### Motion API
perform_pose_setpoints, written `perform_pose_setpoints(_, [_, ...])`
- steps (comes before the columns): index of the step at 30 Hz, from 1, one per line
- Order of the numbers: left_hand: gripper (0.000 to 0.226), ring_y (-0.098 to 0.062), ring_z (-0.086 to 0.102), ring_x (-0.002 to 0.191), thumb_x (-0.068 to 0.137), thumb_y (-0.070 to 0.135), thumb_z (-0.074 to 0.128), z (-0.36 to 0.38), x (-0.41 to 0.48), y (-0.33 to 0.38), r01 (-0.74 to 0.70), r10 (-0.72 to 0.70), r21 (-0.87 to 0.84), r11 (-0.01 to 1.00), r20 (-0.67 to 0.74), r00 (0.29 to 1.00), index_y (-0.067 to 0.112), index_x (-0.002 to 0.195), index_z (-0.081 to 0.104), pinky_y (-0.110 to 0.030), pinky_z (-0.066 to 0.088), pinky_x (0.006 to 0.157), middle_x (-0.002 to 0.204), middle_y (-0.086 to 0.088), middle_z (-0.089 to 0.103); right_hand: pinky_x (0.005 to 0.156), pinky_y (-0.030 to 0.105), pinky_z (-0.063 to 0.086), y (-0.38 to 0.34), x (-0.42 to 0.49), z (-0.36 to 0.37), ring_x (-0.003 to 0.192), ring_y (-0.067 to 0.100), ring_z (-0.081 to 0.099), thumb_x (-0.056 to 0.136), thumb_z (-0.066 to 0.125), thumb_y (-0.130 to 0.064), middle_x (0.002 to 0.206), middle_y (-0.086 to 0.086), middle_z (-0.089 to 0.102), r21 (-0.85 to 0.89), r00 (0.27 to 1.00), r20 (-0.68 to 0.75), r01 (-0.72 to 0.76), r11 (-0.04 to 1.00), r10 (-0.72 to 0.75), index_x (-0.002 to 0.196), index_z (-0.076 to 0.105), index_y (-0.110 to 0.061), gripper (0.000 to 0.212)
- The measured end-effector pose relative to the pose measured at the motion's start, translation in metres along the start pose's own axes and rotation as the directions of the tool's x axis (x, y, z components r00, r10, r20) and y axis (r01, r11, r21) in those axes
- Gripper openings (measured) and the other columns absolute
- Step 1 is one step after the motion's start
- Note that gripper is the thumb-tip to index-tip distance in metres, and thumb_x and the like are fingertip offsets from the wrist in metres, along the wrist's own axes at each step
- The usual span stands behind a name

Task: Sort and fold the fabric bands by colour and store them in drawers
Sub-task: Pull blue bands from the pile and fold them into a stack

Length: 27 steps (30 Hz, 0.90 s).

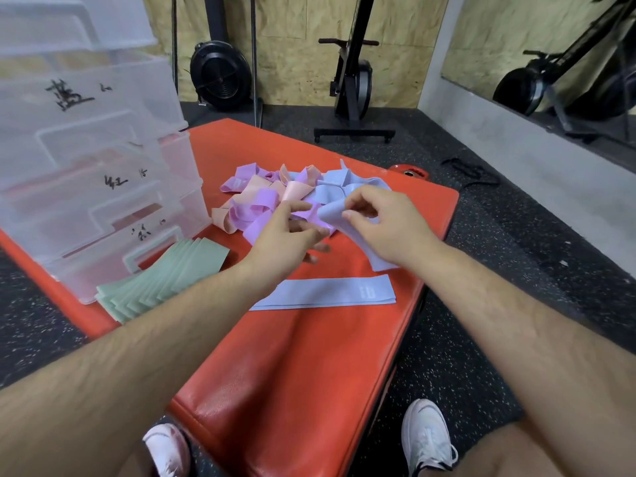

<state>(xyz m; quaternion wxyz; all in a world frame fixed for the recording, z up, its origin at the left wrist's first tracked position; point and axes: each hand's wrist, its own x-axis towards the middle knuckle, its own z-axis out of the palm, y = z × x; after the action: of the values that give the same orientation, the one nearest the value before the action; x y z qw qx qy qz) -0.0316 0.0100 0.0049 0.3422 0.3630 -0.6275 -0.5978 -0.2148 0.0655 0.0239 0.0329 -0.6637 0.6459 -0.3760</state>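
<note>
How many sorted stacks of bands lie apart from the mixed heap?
2: green stack beside the drawer unit, blue stack flat, nearer the person. None seems hidden.

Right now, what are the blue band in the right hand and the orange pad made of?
The blue band: soft matte fabric, perhaps knit; it creases where the right hand pinches it. The orange pad: likely vinyl or leather-like, faint sheen, fine grain, wrinkles.

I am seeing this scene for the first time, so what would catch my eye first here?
A tangled pile of purple, pink and blue bands lies on the red mat, where the right hand pinches a blue band and the left hand reaches in. At left, a fanned green stack rests before the clear drawers.
</note>
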Motion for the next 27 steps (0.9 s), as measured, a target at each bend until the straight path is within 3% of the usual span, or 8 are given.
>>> perform_pose_setpoints(4, [0.035, -0.023, 0.073, 0.094, 0.096, 0.033, 0.05, -0.007, 0.005, 0.007, 0.108, -0.105, -0.207, 0.972, 0.024, 0.994, 0.014, 0.124, 0.057, -0.037, 0.056, 0.068, 0.105, -0.01, 0.071, 0.071, 0.009, 0.042, -0.012, 0.0, 0.01, 0.075, -0.008, 0.058, 0.096, 0.054, -0.005, 0.084, -0.018, 0.066, 0.057, 0.985, 0.167, -0.053, 0.997, 0.043, 0.097, 0.071, -0.019, 0.021])
perform_pose_setpoints(10, [0.022, -0.015, 0.059, 0.069, 0.088, 0.002, 0.058, -0.024, 0.007, -0.003, 0.042, -0.02, 0.118, 0.992, -0.183, 0.983, 0.011, 0.108, 0.062, -0.023, 0.053, 0.054, 0.083, -0.003, 0.06, 0.098, 0.024, 0.05, -0.021, 0.003, 0.02, 0.11, 0.003, 0.066, 0.081, 0.034, 0.014, 0.111, -0.007, 0.071, 0.275, 0.951, 0.297, -0.168, 0.947, 0.083, 0.068, 0.071, -0.026, 0.056])
perform_pose_setpoints(14, [0.028, -0.012, 0.055, 0.066, 0.09, 0.004, 0.05, -0.03, 0.006, -0.004, -0.041, 0.089, 0.307, 0.951, -0.144, 0.986, 0.018, 0.11, 0.064, -0.03, 0.05, 0.064, 0.08, 0.002, 0.064, 0.094, 0.019, 0.049, -0.023, 0.01, 0.025, 0.108, 0.006, 0.064, 0.093, 0.042, 0.005, 0.11, -0.014, 0.068, 0.255, 0.962, 0.248, -0.177, 0.951, 0.112, 0.097, 0.063, -0.036, 0.047])
perform_pose_setpoints(16, [0.029, -0.011, 0.055, 0.067, 0.091, 0.008, 0.049, -0.032, 0.003, -0.005, -0.071, 0.123, 0.366, 0.928, -0.121, 0.985, 0.023, 0.109, 0.066, -0.036, 0.052, 0.07, 0.076, 0.007, 0.067, 0.095, 0.01, 0.042, -0.023, 0.01, 0.033, 0.116, 0.002, 0.058, 0.097, 0.056, -0.009, 0.121, -0.015, 0.063, 0.242, 0.937, 0.334, -0.192, 0.951, 0.104, 0.121, 0.057, -0.036, 0.036])
perform_pose_setpoints(18, [0.029, -0.014, 0.059, 0.068, 0.091, 0.01, 0.049, -0.034, 0.001, -0.006, -0.091, 0.146, 0.391, 0.916, -0.113, 0.983, 0.026, 0.106, 0.068, -0.042, 0.056, 0.075, 0.077, 0.006, 0.071, 0.101, 0.018, 0.043, -0.021, 0.01, 0.045, 0.12, 0.005, 0.056, 0.096, 0.065, -0.023, 0.127, -0.009, 0.061, 0.172, 0.904, 0.415, -0.186, 0.967, 0.1, 0.134, 0.053, -0.029, 0.04])
perform_pose_setpoints(20, [0.027, -0.021, 0.066, 0.075, 0.092, 0.01, 0.05, -0.036, 0.001, -0.005, -0.102, 0.164, 0.41, 0.907, -0.12, 0.979, 0.025, 0.105, 0.069, -0.047, 0.058, 0.079, 0.083, 0.002, 0.074, 0.097, 0.031, 0.049, -0.021, 0.01, 0.054, 0.106, 0.012, 0.06, 0.094, 0.067, -0.029, 0.113, -0.005, 0.063, 0.091, 0.905, 0.408, -0.169, 0.981, 0.118, 0.127, 0.055, -0.023, 0.035])
perform_pose_setpoints(24, [0.02, -0.022, 0.069, 0.077, 0.095, 0.011, 0.054, -0.041, 0.003, -0.004, -0.1, 0.179, 0.446, 0.889, -0.138, 0.974, 0.025, 0.1, 0.067, -0.045, 0.059, 0.075, 0.091, 0.0, 0.074, 0.069, 0.021, 0.041, -0.027, 0.014, 0.05, 0.07, 0.002, 0.052, 0.099, 0.06, -0.025, 0.078, -0.013, 0.058, 0.108, 0.919, 0.368, -0.19, 0.976, 0.139, 0.098, 0.059, -0.024, 0.002])
perform_pose_setpoints(27, [0.017, -0.015, 0.065, 0.069, 0.096, 0.015, 0.055, -0.044, 0.004, -0.004, -0.109, 0.196, 0.467, 0.878, -0.141, 0.97, 0.029, 0.096, 0.065, -0.041, 0.059, 0.075, 0.092, 0.002, 0.074, 0.068, 0.024, 0.039, -0.024, 0.016, 0.045, 0.066, 0.006, 0.046, 0.102, 0.056, -0.022, 0.073, -0.009, 0.053, 0.095, 0.925, 0.349, -0.191, 0.977, 0.147, 0.094, 0.063, -0.019, 0.011])
